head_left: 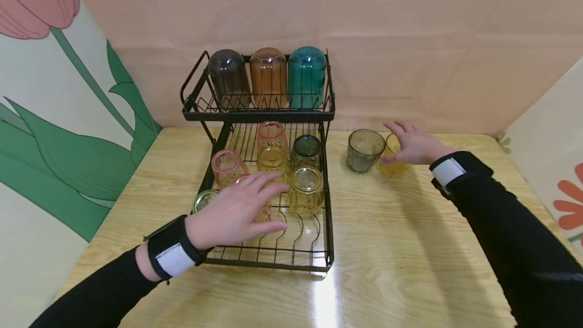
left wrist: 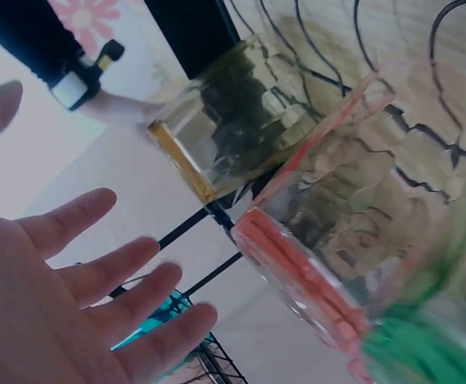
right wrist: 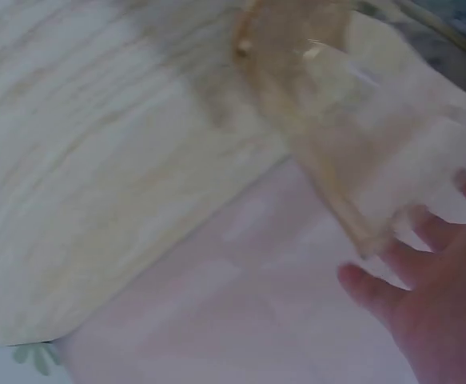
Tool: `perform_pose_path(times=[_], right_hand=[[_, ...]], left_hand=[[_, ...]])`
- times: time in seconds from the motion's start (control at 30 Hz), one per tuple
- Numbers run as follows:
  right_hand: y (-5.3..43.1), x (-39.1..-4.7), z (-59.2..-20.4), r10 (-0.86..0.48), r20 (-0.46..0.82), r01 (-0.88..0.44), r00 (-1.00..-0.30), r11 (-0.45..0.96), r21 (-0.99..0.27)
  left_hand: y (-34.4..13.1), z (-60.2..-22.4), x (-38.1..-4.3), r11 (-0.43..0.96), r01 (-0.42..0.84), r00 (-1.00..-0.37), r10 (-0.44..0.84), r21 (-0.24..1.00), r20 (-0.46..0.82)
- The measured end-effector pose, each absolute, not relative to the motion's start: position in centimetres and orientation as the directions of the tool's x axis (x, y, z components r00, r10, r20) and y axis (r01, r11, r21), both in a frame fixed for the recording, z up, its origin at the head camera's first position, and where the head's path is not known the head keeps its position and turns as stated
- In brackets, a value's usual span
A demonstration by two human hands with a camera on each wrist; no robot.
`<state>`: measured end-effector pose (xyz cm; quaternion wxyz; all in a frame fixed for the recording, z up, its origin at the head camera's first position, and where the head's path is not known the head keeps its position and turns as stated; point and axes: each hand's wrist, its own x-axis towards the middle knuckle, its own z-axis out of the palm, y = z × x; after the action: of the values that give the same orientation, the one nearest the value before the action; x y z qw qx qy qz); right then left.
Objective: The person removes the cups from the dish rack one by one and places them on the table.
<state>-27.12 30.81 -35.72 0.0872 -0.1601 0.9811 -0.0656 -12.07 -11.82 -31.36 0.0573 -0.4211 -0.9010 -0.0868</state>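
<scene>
My left hand (head_left: 234,211) hovers with fingers spread above the lower tier of a black wire rack (head_left: 329,216), partly hiding a pink glass. Beside it in the left wrist view are a yellow glass (left wrist: 233,120), a pink glass (left wrist: 328,224) and a green glass (left wrist: 424,344), none gripped. My right hand (head_left: 416,146) is at an upright yellow glass (head_left: 393,168) on the table, its thumb and fingers apart. In the right wrist view the fingertips lie close to that glass's rim; whether they touch is unclear. An upright grey glass (head_left: 364,151) stands just left of it.
Upside-down on the upper tier stand a dark grey glass (head_left: 230,77), an amber glass (head_left: 268,75) and a teal glass (head_left: 307,75). Below are several more upturned glasses, including a dark one (head_left: 306,148). A pink backdrop (head_left: 410,65) closes off the wooden table's (head_left: 387,267) far edge.
</scene>
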Motion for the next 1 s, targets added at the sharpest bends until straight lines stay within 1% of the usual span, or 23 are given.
perform_pose_path(times=[0.13,0.23,0.37,0.47,0.63,0.77,1.0], right_hand=[[31.0,-26.1,-35.2,-0.396,-0.057,-0.383,-0.916,0.909,-0.163],[30.7,-24.6,-34.5,-0.448,0.038,-0.448,-0.893,0.882,-0.143],[30.3,-22.4,-34.1,-0.526,0.185,-0.547,-0.830,0.832,-0.092],[29.9,-20.8,-34.4,-0.567,0.259,-0.599,-0.782,0.799,-0.057],[29.0,-18.0,-34.9,-0.592,0.298,-0.633,-0.749,0.772,-0.057],[28.7,-16.2,-35.3,-0.603,0.317,-0.653,-0.733,0.753,-0.078],[28.8,-14.5,-36.0,-0.602,0.338,-0.660,-0.724,0.746,-0.086]], left_hand=[[-10.3,-31.1,-12.8,0.622,0.779,-0.626,0.768,0.075,0.136],[-8.8,-30.6,-13.4,0.606,0.795,-0.605,0.788,0.030,0.116],[-7.2,-30.3,-14.3,0.584,0.811,-0.579,0.810,-0.034,0.092],[-6.2,-30.3,-15.0,0.582,0.812,-0.578,0.813,-0.045,0.073],[-5.1,-30.5,-15.9,0.586,0.809,-0.584,0.810,-0.039,0.053],[-4.5,-31.0,-16.5,0.601,0.799,-0.601,0.799,-0.020,0.016],[-3.5,-32.7,-17.0,0.609,0.793,-0.606,0.791,0.015,-0.088]])
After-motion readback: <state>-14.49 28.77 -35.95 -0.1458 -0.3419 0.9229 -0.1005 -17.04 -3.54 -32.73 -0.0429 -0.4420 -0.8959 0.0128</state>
